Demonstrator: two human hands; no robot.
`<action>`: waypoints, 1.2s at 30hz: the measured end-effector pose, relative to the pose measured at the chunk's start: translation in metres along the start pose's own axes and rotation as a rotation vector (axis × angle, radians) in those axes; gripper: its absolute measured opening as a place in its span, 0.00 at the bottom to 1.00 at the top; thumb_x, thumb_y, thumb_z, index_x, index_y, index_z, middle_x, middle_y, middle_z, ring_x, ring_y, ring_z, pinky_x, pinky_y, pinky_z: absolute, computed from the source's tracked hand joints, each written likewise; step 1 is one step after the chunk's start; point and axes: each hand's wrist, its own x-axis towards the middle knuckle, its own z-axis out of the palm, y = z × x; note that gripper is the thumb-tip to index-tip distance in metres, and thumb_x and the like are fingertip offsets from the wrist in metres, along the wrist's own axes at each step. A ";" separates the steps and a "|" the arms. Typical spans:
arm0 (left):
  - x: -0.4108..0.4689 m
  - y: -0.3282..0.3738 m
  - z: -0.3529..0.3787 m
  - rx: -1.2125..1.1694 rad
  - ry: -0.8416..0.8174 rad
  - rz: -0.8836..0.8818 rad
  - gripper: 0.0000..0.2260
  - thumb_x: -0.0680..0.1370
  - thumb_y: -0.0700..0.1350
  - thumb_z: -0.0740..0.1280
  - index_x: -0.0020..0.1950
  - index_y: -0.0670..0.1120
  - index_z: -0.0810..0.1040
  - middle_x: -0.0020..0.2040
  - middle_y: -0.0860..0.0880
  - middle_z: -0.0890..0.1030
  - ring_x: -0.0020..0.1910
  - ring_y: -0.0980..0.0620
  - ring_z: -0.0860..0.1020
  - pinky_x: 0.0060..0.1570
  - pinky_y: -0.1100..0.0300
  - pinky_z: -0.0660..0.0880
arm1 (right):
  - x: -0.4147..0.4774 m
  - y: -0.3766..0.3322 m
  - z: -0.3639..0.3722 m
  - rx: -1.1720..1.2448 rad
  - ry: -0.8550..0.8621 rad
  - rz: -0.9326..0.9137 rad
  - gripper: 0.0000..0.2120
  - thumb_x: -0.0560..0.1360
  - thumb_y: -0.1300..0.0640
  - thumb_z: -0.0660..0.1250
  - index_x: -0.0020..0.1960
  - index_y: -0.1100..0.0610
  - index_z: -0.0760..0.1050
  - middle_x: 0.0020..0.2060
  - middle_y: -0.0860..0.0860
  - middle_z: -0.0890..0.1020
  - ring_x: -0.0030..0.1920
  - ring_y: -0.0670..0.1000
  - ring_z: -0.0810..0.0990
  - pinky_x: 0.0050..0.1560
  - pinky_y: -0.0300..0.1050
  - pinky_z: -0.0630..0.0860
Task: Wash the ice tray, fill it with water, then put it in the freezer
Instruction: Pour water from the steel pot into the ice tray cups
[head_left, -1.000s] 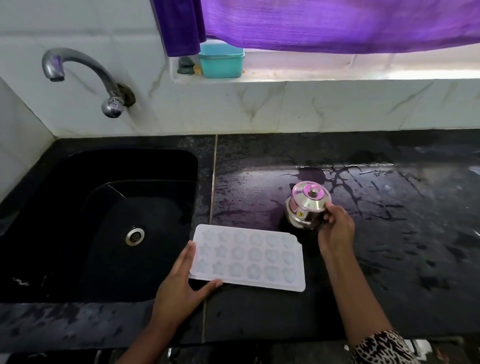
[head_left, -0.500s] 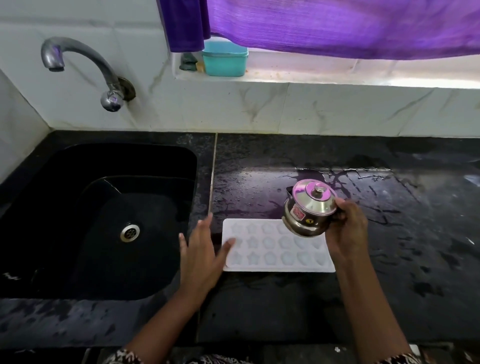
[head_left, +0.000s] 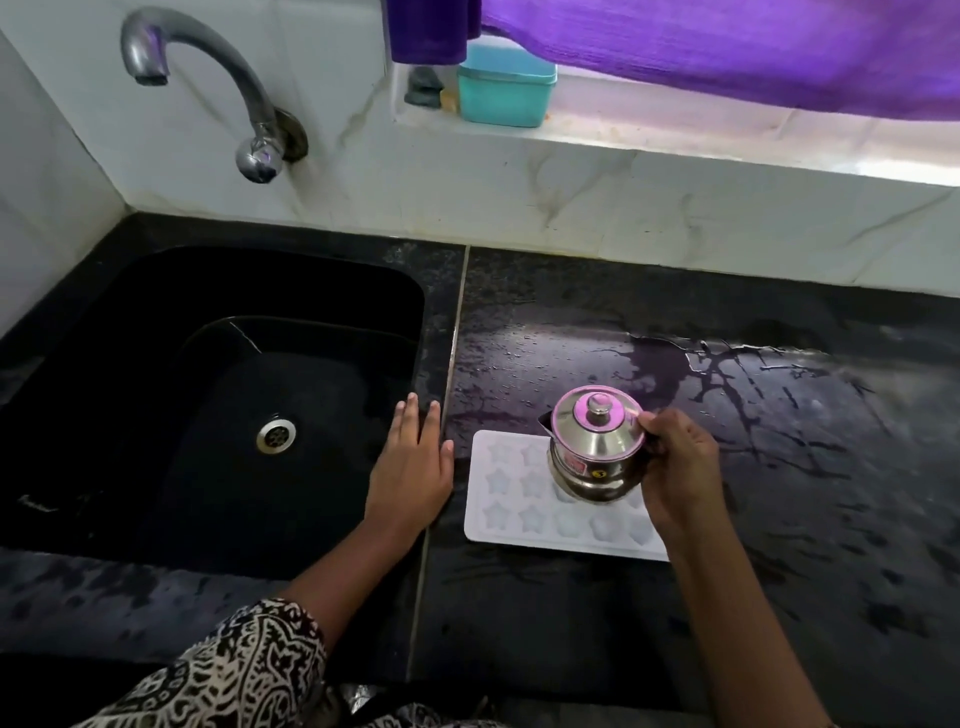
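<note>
Ice tray, white, star hollows, shiny steel pot

ice tray: white
pot: silver steel, pink sheen on lid
bench: black
curtain: purple
my sleeve: black-and-white swirls

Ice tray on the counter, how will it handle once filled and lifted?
The ice tray looks thin and wide, so it probably flexes if lifted by one end. Its star cells look shallow, so water would likely slop out when tilted. The counter is wet, so a push may slide it.
</note>
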 end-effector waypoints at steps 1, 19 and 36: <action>0.000 0.000 0.001 0.008 0.001 0.048 0.24 0.82 0.52 0.51 0.76 0.44 0.60 0.78 0.42 0.57 0.77 0.45 0.53 0.72 0.50 0.58 | 0.001 0.000 0.001 -0.008 -0.006 0.001 0.25 0.73 0.72 0.59 0.21 0.53 0.67 0.20 0.45 0.65 0.24 0.43 0.64 0.26 0.35 0.62; -0.005 -0.008 -0.018 -0.026 -0.292 0.544 0.57 0.62 0.78 0.61 0.79 0.48 0.42 0.79 0.53 0.46 0.77 0.58 0.45 0.76 0.53 0.42 | 0.007 -0.007 0.013 -0.188 -0.083 -0.002 0.16 0.73 0.71 0.61 0.29 0.60 0.65 0.21 0.47 0.65 0.25 0.45 0.62 0.27 0.37 0.62; -0.006 -0.005 -0.022 -0.014 -0.303 0.516 0.57 0.62 0.78 0.62 0.79 0.49 0.43 0.79 0.54 0.47 0.77 0.59 0.45 0.76 0.56 0.41 | 0.008 -0.016 0.031 -0.383 -0.112 -0.013 0.19 0.71 0.71 0.63 0.25 0.58 0.65 0.19 0.45 0.65 0.22 0.43 0.63 0.24 0.34 0.65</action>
